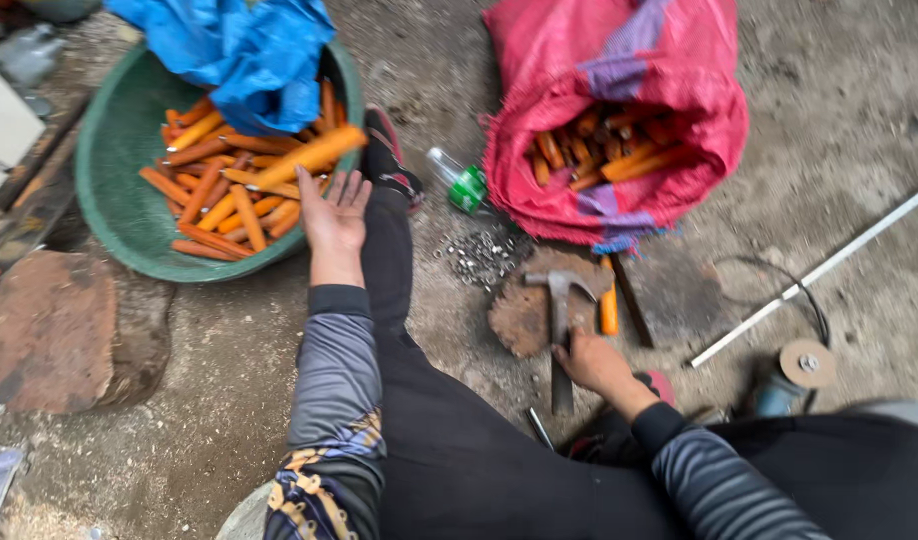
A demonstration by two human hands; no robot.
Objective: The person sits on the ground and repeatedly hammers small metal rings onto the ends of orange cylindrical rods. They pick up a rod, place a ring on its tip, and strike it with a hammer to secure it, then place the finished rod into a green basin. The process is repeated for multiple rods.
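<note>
My left hand is stretched out flat, palm up and fingers apart, at the rim of a green basin. An orange wooden handle is blurred in the air just beyond the fingertips, over the basin, which holds several more orange handles. My right hand grips the shaft of a hammer. The hammer's head rests on a round brown block, and one orange handle lies beside it.
A red woven sack with more orange handles stands open at the back. A blue plastic sheet covers the basin's far side. A plastic bottle, a pile of small metal bits, a white rod and a flat stone lie around.
</note>
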